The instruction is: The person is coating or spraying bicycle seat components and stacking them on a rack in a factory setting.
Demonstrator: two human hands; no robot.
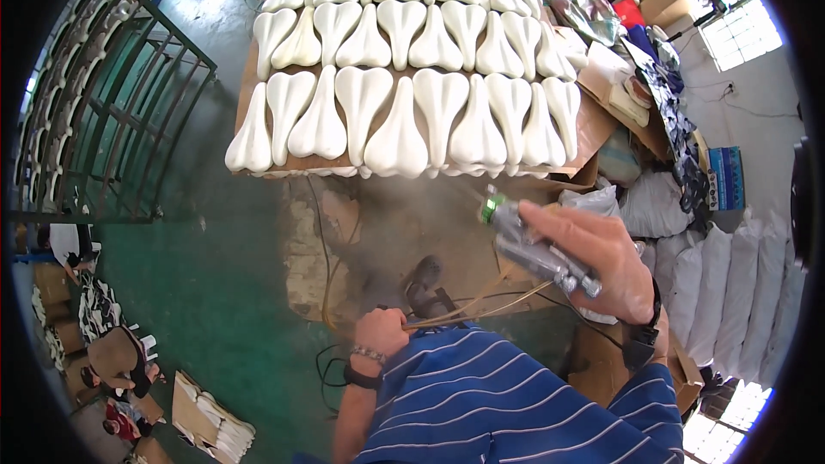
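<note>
The right hand (601,262) grips a spray gun (537,245) aimed at white saddle forms (404,77) ahead, mid-coating I judge, while the left hand (381,332) clenches its hoses (468,309); next needs steady sweeps.

Green-painted concrete floor (232,275) spreading from nine to six o'clock. Dark metal rack of barred shelves (120,94) at ten o'clock. Plump white filled sacks (730,283) lined up at three to four o'clock — a blue cardboard box (726,176) just above them. Bright barred window (739,30) at two o'clock. Flat brown cardboard pieces (193,412) at seven o'clock — a seated person (116,357) nearby.
</note>
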